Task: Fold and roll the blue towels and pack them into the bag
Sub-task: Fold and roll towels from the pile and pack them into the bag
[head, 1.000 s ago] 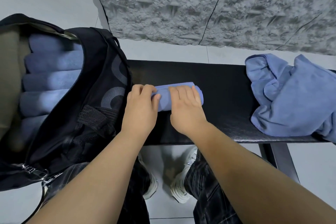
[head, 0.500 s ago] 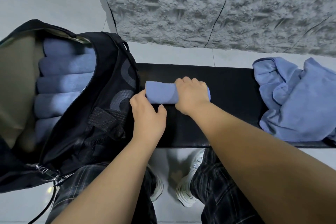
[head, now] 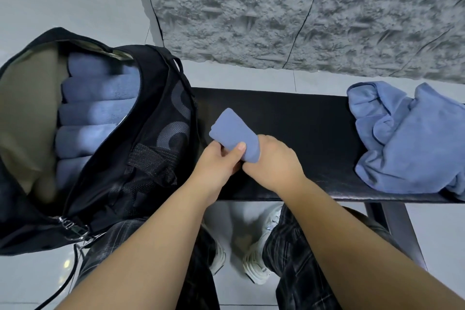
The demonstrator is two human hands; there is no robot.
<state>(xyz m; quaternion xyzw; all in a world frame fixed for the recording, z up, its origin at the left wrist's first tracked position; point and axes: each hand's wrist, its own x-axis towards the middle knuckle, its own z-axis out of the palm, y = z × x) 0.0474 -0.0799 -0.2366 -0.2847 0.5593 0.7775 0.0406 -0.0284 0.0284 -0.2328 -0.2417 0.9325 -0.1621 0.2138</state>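
Both hands [head: 251, 161] hide rolled towel's [head: 232, 131] lower end.

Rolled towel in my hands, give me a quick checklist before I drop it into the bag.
1. Rolled towel is gripped: ok, left hand and right hand both hold its near end.
2. Roll is tight: ok, no loose flap shows.
3. Bag is open: ok, the zip gapes wide.
4. Room inside: cannot tell, packed rolls fill the visible side and the near end is in shadow.
5. Path to the opening: ok, nothing lies between the roll and the bag.
6. More towels are left: ok, a loose pile waits on the bench.
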